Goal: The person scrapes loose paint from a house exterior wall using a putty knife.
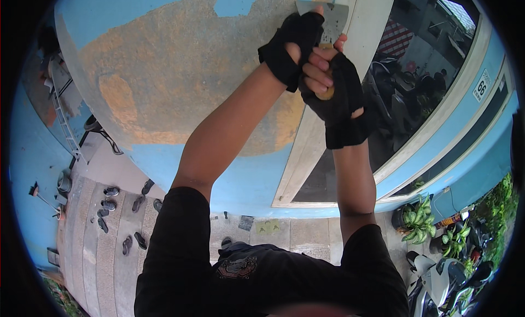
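High up in the head view, a scraper (334, 21) with a wide metal blade and a yellowish wooden handle lies against the wall beside a pale window frame. My right hand (333, 87), in a black fingerless glove, wraps its fingers round the handle. On the blade's left side is my left hand (295, 41), gloved the same way. One of its fingertips rests on the blade, and its other fingers are mostly hidden. The wall (186, 71) has blue paint around a large bare patch of grey and orange-brown. The blade's edge points upward, near the border of the blue paint.
Right of the hands runs the window frame (372, 22) with dark reflecting glass (404, 98). Below, several sandals (108, 205) lie on the paved floor (82, 235). A ladder (64, 117) leans at the left. Potted plants (418, 221) and a motorcycle (437, 279) stand lower right.
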Motion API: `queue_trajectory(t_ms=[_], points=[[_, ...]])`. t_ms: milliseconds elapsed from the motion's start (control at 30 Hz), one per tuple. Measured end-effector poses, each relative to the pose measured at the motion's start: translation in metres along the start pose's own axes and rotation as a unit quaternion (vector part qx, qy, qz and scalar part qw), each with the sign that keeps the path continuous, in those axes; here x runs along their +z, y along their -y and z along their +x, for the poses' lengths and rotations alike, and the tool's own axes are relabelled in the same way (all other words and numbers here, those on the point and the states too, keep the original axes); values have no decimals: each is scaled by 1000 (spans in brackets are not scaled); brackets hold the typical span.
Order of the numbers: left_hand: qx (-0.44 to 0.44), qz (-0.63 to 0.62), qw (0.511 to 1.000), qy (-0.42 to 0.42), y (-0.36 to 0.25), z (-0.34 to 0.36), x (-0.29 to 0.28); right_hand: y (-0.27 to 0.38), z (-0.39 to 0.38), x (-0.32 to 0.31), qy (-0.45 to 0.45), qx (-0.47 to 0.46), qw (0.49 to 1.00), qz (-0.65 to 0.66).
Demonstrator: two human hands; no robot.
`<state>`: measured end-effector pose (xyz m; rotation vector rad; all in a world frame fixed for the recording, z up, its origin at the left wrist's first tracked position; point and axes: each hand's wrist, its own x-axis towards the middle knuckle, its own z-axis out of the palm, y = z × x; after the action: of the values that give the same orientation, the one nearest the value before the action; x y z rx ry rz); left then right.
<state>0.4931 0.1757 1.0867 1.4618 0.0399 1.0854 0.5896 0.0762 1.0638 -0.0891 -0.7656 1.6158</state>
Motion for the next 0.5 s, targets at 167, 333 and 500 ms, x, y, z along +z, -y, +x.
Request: queue_trajectory(t_ms=[167, 333, 500], points=[[7, -14, 1000, -13, -3, 4, 0, 3, 2, 3, -1, 19, 1000, 0], [30, -46, 998, 3, -8, 4, 3, 4, 5, 3, 57, 19, 998, 8], [-30, -14, 999, 2, -3, 2, 1, 3, 3, -2, 19, 22, 1000, -3]])
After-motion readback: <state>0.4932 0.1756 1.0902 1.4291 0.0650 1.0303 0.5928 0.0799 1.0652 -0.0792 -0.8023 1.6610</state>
